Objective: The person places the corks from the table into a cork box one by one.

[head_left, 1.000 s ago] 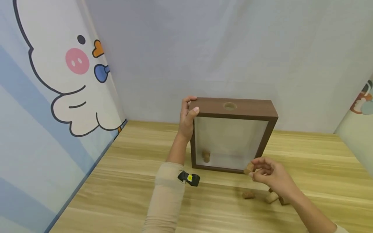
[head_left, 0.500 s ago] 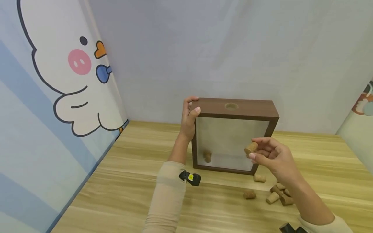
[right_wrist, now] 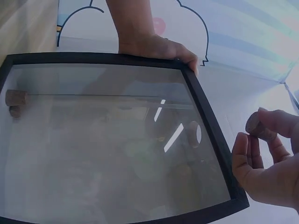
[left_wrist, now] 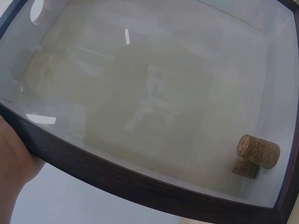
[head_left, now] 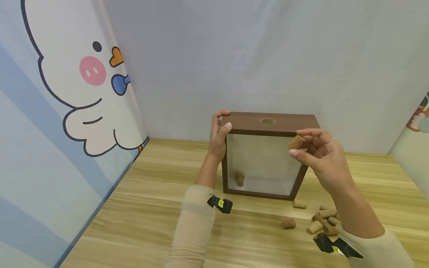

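Note:
A dark brown wooden box frame (head_left: 246, 124) with a clear front stands upright on the table. A round hole (head_left: 267, 121) is cut through its top edge. My left hand (head_left: 219, 139) grips the box's upper left corner, thumb in front and fingers behind. Between thumb and fingers my right hand (head_left: 325, 158) pinches a cork (head_left: 296, 142), held before the upper right of the front pane; the right wrist view shows this same cork (right_wrist: 259, 127) beside the frame's top edge. Inside the box, at its lower left, lies a cork (left_wrist: 259, 150), with another or its reflection behind it.
Several loose corks (head_left: 326, 213) lie in a pile on the wooden table (head_left: 151, 219), right of the box. Two single corks lie apart, one cork (head_left: 299, 204) by the box's lower right corner, one cork (head_left: 288, 223) nearer the front. A pale curtain (head_left: 214, 67) hangs behind.
My right hand has risen with the cork from near the box's lower right corner to just below its top edge. The left hand keeps its grip on the box.

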Action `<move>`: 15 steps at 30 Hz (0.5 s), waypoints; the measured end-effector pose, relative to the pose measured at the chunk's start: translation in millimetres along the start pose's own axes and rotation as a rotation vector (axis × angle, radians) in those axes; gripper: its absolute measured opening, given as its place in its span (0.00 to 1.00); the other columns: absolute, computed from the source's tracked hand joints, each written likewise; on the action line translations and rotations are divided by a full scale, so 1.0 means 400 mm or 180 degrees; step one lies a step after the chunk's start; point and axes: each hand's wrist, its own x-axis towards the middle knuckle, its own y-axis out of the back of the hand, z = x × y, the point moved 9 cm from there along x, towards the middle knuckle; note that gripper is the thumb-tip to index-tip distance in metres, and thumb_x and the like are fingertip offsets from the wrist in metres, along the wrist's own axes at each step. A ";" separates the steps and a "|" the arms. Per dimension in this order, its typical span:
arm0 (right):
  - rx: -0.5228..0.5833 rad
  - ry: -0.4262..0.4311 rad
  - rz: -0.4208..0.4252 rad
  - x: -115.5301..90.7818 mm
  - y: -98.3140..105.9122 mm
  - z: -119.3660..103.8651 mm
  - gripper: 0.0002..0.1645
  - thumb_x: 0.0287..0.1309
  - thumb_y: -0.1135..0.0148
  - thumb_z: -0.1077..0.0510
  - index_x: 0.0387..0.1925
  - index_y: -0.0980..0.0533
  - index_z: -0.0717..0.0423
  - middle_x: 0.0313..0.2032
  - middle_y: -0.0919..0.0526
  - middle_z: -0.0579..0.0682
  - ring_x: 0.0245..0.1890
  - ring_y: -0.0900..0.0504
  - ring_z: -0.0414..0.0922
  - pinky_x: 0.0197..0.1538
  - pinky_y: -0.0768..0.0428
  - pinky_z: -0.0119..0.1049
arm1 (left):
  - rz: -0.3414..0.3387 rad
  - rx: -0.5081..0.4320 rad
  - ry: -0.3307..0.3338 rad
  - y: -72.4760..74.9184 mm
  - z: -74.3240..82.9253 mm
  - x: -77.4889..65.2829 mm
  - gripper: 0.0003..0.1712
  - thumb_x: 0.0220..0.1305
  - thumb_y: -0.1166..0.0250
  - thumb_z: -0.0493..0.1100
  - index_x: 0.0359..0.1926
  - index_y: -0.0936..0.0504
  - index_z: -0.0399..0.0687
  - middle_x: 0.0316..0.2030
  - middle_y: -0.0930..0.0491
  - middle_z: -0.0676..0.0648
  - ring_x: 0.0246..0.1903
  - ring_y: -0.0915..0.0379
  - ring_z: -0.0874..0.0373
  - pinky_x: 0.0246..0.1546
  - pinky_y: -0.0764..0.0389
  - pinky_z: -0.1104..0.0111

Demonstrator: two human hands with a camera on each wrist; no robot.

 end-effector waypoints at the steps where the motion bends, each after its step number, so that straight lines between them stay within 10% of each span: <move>1: -0.0005 0.0030 -0.0001 0.009 -0.001 -0.007 0.24 0.49 0.43 0.80 0.50 0.30 0.68 0.38 0.25 0.54 0.36 0.24 0.44 0.37 0.25 0.28 | -0.0005 0.0006 0.0005 -0.001 -0.002 0.000 0.31 0.51 0.52 0.53 0.54 0.40 0.42 0.53 0.42 0.48 0.51 0.48 0.55 0.52 0.47 0.57; 15: -0.0289 -0.0149 0.0070 0.146 -0.020 -0.033 0.21 0.51 0.37 0.70 0.49 0.26 0.59 0.40 0.24 0.53 0.38 0.25 0.45 0.39 0.25 0.27 | -0.0077 0.0014 0.0073 -0.002 -0.001 -0.005 0.33 0.51 0.54 0.51 0.57 0.43 0.38 0.57 0.44 0.42 0.54 0.50 0.54 0.54 0.49 0.55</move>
